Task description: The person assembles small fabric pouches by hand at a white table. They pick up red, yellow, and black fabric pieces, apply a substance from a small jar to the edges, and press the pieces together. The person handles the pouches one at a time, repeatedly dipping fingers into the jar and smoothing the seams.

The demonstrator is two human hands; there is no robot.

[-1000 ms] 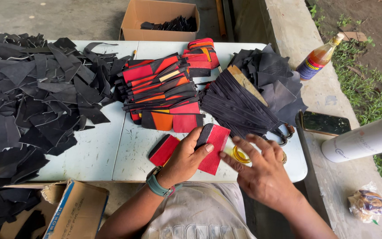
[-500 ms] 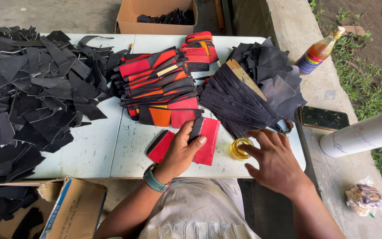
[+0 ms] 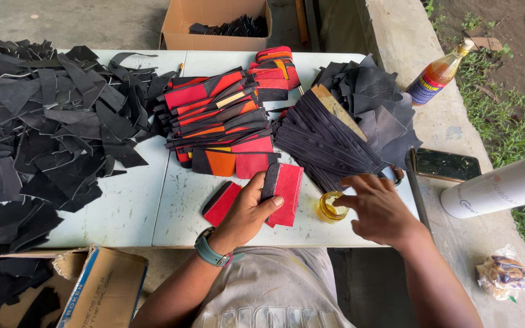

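Right now the white table [image 3: 135,206] carries a big black heap [image 3: 44,121] left of the red-and-black stack [image 3: 223,121], plenty apparently unworked. Below that stack, left hand [image 3: 244,212] clasps a red piece [image 3: 285,193]; right hand [image 3: 379,206], fingers loosely spread, reaches the small yellow jar [image 3: 330,208], contents unclear.

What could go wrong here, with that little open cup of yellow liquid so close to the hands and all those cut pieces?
The small cup of yellow liquid sits open by the table's front edge, right beside the right hand; a nudge might tip it. A spill would likely reach the red piece under the left hand, or the black strips just behind. The phone on the ledge is also close by.
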